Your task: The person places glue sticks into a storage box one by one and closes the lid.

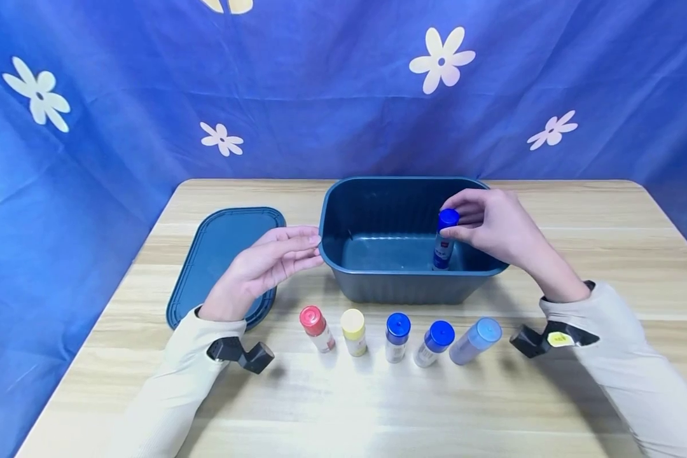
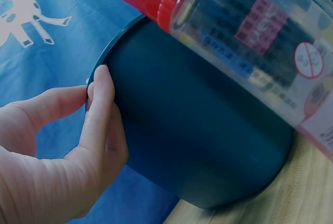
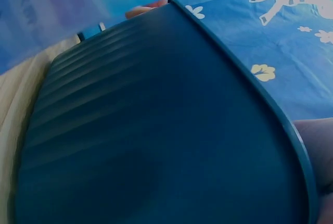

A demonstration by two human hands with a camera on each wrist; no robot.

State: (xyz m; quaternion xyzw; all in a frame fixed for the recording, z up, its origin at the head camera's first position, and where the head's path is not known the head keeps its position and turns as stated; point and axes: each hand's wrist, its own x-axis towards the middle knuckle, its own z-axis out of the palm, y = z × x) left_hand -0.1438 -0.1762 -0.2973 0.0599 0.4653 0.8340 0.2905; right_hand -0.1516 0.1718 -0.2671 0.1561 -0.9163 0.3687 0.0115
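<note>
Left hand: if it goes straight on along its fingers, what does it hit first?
The dark teal bin, at its left end. The left hand appears to be right up against it, so likely no free travel; exact contact is hard to judge.

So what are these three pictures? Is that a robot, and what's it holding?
No robot here, just a person's left hand and right hand, both bare. The big picture comes from a camera on the person's head, looking down. The other two come from black wrist cameras, one on each arm, so nearby things look huge.

On the wooden table stands an open tub. Left of it lies a flat lid. Nearer the person is a row of five capped tubes: a red one, a yellow one, two dark blue ones and a light blue one.

The right hand holds another blue tube inside the tub. The left hand holds the tub's rim.
</note>
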